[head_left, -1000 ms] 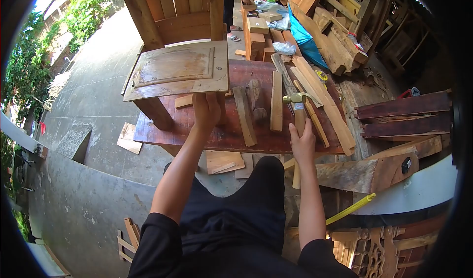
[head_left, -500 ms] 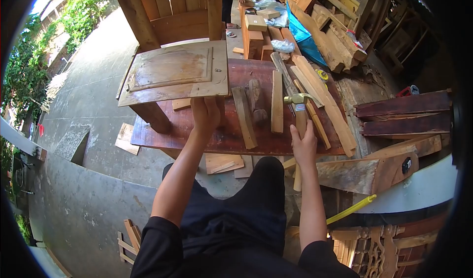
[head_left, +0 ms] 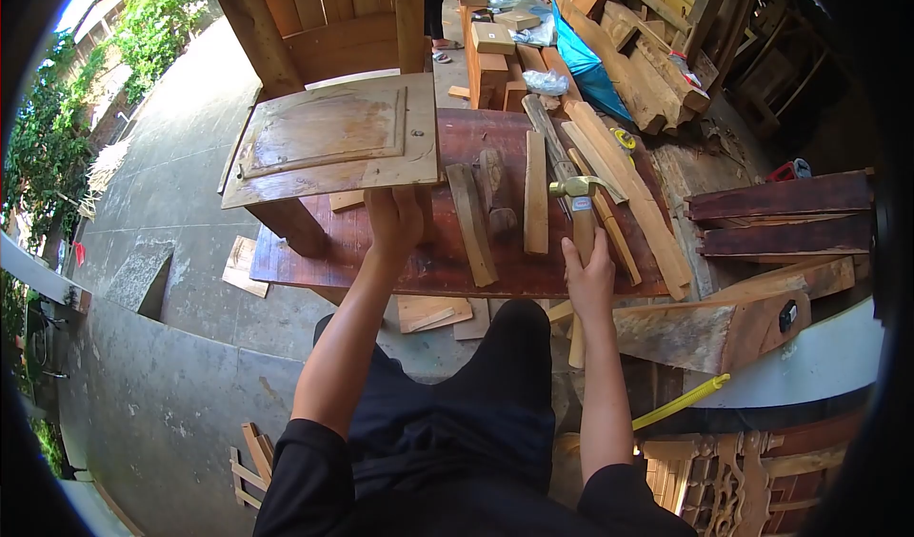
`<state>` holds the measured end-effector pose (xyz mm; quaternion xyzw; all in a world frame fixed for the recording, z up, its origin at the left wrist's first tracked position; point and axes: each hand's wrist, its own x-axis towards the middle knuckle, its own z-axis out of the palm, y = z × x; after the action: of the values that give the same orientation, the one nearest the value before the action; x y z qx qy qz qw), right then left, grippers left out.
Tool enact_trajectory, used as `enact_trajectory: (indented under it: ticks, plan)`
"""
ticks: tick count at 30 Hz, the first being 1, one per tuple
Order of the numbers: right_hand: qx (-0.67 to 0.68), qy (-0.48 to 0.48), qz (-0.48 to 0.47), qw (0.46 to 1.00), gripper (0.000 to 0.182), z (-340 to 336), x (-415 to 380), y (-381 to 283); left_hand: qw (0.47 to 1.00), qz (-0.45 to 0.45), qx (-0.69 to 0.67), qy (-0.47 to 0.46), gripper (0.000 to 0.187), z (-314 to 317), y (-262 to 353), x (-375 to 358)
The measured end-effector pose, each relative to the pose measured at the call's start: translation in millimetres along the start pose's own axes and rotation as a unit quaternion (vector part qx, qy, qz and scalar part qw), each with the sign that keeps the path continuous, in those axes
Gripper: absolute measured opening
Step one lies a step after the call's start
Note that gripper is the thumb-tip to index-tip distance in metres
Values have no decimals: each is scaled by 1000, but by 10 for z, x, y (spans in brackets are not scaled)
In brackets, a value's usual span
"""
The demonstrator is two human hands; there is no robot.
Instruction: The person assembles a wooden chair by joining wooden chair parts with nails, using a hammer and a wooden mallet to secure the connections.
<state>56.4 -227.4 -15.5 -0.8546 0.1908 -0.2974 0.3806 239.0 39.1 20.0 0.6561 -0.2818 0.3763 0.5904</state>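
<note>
My right hand (head_left: pixel 592 275) is wrapped around the wooden handle of a claw hammer (head_left: pixel 583 228), its metal head pointing away from me. At the near edge of a wooden chair (head_left: pixel 324 142) with a raised-panel seat, my left hand (head_left: pixel 392 221) is closed around a leg just under the seat; its fingertips are partly hidden. The chair stands on a reddish-brown wooden table (head_left: pixel 381 275). Between my hands lie a dark wooden strip (head_left: pixel 471 225), a wooden mallet-like piece (head_left: pixel 497 194) and a lighter strip (head_left: pixel 535 194).
Long wooden boards (head_left: pixel 633 194) and a yellow tape measure (head_left: pixel 624 139) lie on the table's right side. Stacked timber (head_left: pixel 657 61) and a blue sheet (head_left: pixel 583 66) are behind. Dark red planks (head_left: pixel 781 196) lie to the right. Another person's leg (head_left: pixel 437 13) shows at the back.
The view has shifted slightly, with the chair a little further left and up. Both hands keep their holds, and the hammer stays in nearly the same place.
</note>
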Motion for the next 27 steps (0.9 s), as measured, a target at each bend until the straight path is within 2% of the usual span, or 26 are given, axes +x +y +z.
enact_trajectory:
  ticks: [8,17,27]
  plan:
    - [3,4,-3,1000,44,8,0,23,999,-33,-27,-19,33,-9,-38,-19]
    - [-1,2,-2,1000,42,8,2,26,999,-30,-11,-3,39,6,87,28]
    - [11,-1,0,1000,44,-4,1,-17,999,-29,-18,4,39,20,-70,-22]
